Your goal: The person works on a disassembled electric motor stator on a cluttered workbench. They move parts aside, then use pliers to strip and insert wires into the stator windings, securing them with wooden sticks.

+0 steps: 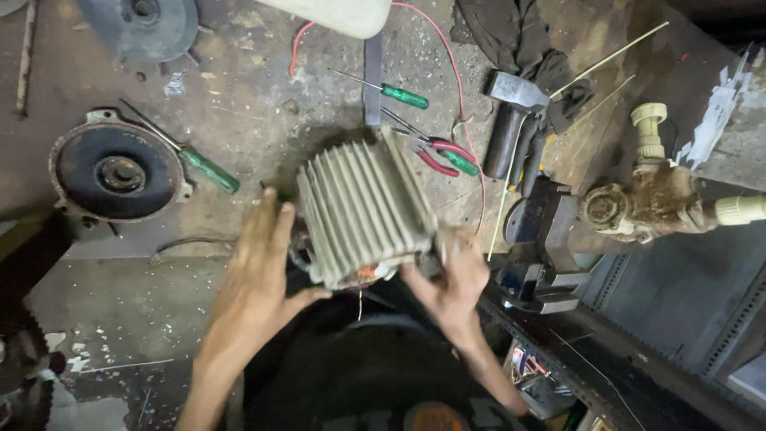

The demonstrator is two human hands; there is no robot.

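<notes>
I hold a grey finned motor housing (363,209) between both hands, over the near edge of a dirty workbench (239,96). My left hand (259,267) is pressed flat against its left side, thumb under the near end. On the right, my right hand (451,275) grips the housing's lower right corner. Copper windings show at the housing's near open end. The housing is tilted, its fins running away from me.
A round motor end cover (118,172) lies at left with a green-handled screwdriver (199,164) beside it. Another green screwdriver (403,96), red-handled pliers (443,153) and a hammer (511,120) lie behind the housing. A bench vise (542,247) and a corroded pipe fitting (654,199) stand at right.
</notes>
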